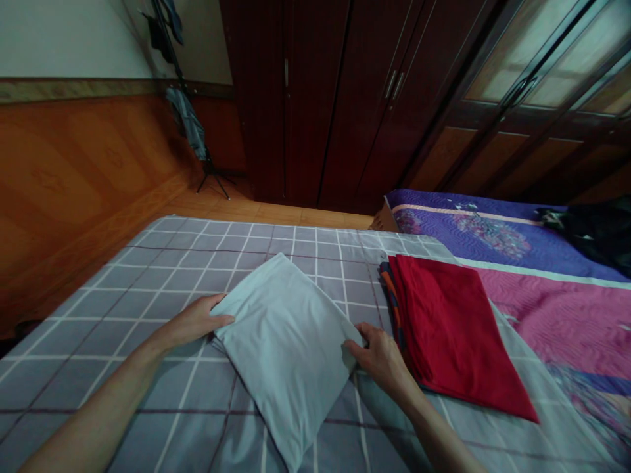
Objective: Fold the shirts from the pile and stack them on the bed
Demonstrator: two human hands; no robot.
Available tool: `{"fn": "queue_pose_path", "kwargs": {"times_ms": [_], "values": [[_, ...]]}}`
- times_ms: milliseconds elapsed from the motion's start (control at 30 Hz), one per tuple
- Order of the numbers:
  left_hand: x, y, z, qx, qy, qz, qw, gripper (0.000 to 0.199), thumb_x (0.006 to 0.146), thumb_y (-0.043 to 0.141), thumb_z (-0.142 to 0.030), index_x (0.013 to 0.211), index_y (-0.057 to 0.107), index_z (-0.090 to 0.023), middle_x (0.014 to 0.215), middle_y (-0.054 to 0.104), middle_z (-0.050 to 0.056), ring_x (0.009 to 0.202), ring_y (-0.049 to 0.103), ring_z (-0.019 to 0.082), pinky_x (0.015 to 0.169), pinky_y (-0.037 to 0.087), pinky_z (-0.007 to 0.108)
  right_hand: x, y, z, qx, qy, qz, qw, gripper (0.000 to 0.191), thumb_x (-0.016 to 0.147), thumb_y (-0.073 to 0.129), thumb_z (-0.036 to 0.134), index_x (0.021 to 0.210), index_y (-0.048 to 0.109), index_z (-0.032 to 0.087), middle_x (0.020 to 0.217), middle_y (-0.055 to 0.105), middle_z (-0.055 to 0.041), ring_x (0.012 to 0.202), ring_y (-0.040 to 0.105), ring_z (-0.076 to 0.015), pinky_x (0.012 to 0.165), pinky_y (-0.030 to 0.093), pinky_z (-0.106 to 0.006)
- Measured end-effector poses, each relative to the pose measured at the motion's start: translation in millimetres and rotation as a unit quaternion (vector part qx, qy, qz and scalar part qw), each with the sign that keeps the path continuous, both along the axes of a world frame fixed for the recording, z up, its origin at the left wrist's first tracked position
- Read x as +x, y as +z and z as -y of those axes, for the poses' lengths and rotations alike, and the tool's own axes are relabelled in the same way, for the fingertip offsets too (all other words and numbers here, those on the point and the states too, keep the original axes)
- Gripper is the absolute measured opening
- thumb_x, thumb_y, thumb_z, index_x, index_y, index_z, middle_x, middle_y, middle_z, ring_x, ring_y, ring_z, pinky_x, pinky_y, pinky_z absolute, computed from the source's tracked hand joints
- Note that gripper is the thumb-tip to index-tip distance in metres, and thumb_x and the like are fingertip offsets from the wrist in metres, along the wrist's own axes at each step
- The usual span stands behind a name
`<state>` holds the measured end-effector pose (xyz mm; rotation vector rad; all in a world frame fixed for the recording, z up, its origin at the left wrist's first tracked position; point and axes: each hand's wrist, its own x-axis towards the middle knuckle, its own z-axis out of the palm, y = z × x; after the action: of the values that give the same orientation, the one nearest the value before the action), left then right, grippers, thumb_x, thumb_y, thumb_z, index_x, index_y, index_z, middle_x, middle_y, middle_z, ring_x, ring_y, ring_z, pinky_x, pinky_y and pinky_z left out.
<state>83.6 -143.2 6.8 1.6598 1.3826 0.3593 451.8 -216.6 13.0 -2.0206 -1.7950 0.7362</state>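
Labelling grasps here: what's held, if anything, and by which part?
A folded pale cloth: the left hand pinches its left corner, the right hand its right corner.

The bed's checked sheet (160, 292) lies open to the left of the left hand (204, 320), and a free strip crosses beyond the pale folded cloth (290, 355). Right of the right hand (378, 355), a red folded stack (453, 328) blocks sideways passage, just beside it. Room beneath the pale folded cloth is hard to judge.
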Motion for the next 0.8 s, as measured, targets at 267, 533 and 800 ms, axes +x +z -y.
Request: {"fn": "queue_pose_path", "kwargs": {"times_ms": [267,533,800], "values": [[2.3,-14.8,30.3,-0.004,0.148,0.088,0.985,0.044,0.066,0.068,-0.046,0.094,0.066,-0.012,0.088,0.071,0.008,0.082,0.065,0.027,0.071,0.049,0.033,3.2,-15.0,3.8,-0.075,-0.153,-0.389,0.905,0.024,0.06,0.064,0.038,0.068,0.054,0.018,0.05,0.052,0.0039,0.044,0.047,-0.0114,0.042,0.036,-0.023],[16.9,-14.4,43.2,0.04,0.192,0.04,0.98,0.037,0.063,0.069,-0.046,0.086,0.067,-0.016,0.087,0.072,0.007,0.091,0.065,0.032,0.075,0.049,0.034,-15.9,-11.2,13.2,-0.097,-0.141,-0.456,0.873,0.034,0.059,0.071,0.04,0.075,0.061,0.012,0.051,0.057,0.0005,0.041,0.052,-0.0136,0.036,0.043,-0.024],[35.0,-3.5,60.5,-0.052,0.311,0.239,0.918,0.05,0.065,0.073,-0.044,0.102,0.055,-0.016,0.081,0.068,0.003,0.064,0.063,0.019,0.05,0.048,0.025,-8.8,-18.7,7.6,-0.075,-0.201,-0.512,0.832,0.032,0.057,0.072,0.034,0.078,0.059,0.015,0.05,0.057,0.0031,0.038,0.051,-0.0123,0.035,0.046,-0.025]]}}
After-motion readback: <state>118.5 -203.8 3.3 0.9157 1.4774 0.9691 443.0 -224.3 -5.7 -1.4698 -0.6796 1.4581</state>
